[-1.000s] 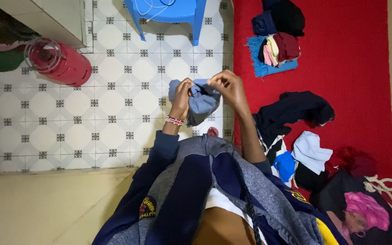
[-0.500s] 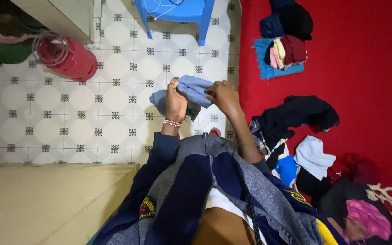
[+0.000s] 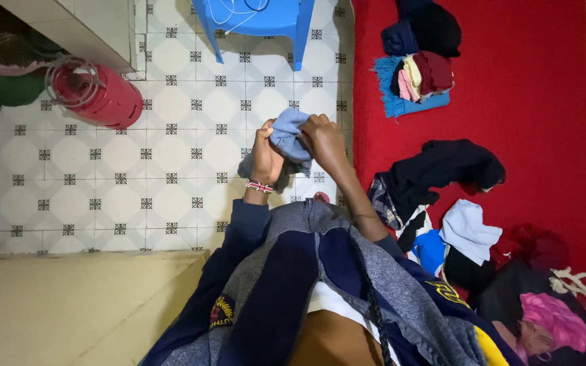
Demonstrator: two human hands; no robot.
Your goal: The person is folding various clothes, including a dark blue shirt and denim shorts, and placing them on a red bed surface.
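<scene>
Here, left hand (image 3: 266, 157) and right hand (image 3: 321, 139), each grip closed on blue cloth (image 3: 287, 133)

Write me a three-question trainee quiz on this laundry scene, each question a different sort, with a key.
1. True or false: both hands grip the light blue garment.
2. Multiple choice: the folded stack of clothes lies on A) the tiled floor, B) the red cover, C) the blue plastic chair.
3. Fill in: the red gas cylinder stands on the ____ floor.

Key
1. True: left hand and right hand both hold it, bunched, above the floor.
2. B: the red cover, beyond the loose pile of clothes. The blue plastic chair stands on the floor.
3. tiled
</scene>
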